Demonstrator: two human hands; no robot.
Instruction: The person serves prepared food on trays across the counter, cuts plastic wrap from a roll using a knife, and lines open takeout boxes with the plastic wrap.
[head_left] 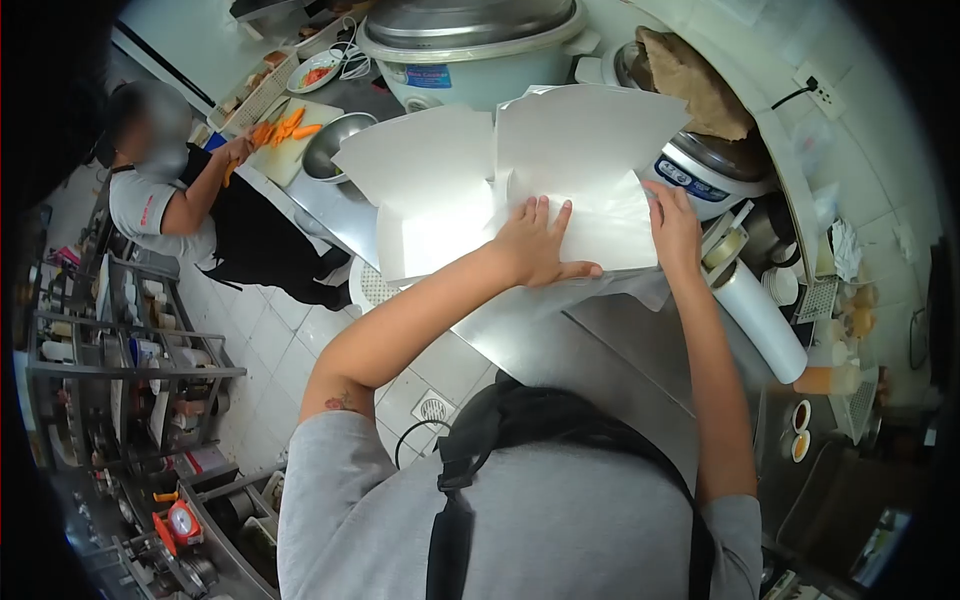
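A white cardboard box (435, 235) lies opened out on the metal surface (560, 345), its left front corner reaching about to the surface's left edge and its flaps standing up at the back. The left hand (538, 245) lies palm down on the card, fingers spread wide and gripping nothing. The right hand (676, 228) is at the box's right side, fingers bent against that edge; I cannot tell how firmly they pinch it.

Bare metal runs from the box's front toward the person, leaving room there. Behind, the way is tight: 1 large rice cooker (475, 55) stands just past the flaps, and a 2nd cooker (683, 180), topped with brown paper (695, 80), crowds the far right corner. A white roll (760, 320) lies just right of the right forearm. Beyond the left flap sit a metal bowl (330, 150) and a cutting board (290, 165) with carrots (290, 127), where another person (170, 200) works.
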